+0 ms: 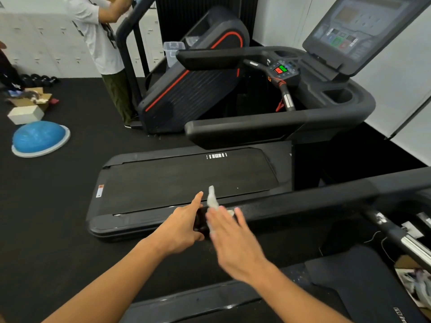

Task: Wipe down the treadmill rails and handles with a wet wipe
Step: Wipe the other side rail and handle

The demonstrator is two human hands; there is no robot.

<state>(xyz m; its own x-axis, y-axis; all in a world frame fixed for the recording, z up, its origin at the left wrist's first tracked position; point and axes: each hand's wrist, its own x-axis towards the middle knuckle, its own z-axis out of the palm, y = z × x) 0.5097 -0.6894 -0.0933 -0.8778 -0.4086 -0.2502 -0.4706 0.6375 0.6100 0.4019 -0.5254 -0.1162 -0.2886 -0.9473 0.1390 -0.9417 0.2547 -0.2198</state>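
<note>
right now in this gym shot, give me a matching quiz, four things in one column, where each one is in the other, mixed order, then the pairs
Things:
1. wet wipe
2. blue balance dome
3. white box
4. red and green buttons

Places:
A. on the far treadmill's console
B. on the black floor at left, nearest the treadmill deck
C. between the left hand and right hand, at the near rail's end
D. on the floor just behind the dome

Pairs: 1-C, 2-B, 3-D, 4-A
</note>
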